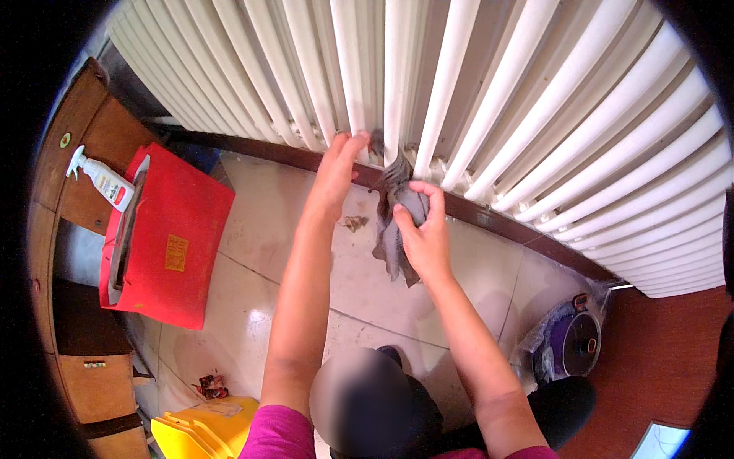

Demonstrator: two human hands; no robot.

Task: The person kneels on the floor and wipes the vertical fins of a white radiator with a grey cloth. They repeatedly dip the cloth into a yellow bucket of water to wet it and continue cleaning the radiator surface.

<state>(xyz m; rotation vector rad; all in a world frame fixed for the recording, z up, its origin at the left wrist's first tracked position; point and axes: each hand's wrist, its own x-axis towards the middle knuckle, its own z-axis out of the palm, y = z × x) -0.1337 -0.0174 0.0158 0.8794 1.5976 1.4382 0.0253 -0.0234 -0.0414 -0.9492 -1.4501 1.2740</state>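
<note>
A grey rag hangs at the foot of the white column radiator, its upper end tucked in among the columns. My right hand pinches the rag's side between thumb and fingers. Left of it, my left hand reaches to the lower end of a radiator column, fingertips partly hidden in the gap. A dark bit, possibly the rag's other end, shows beside those fingertips; whether they grip it is unclear. The rag's lower folds dangle over the tiled floor.
Scraps of debris lie below the radiator. A red bag stands at left, near a white spray bottle and a wooden cabinet. A yellow plastic container is at lower left. At right sits a lidded pot beside plastic wrapping.
</note>
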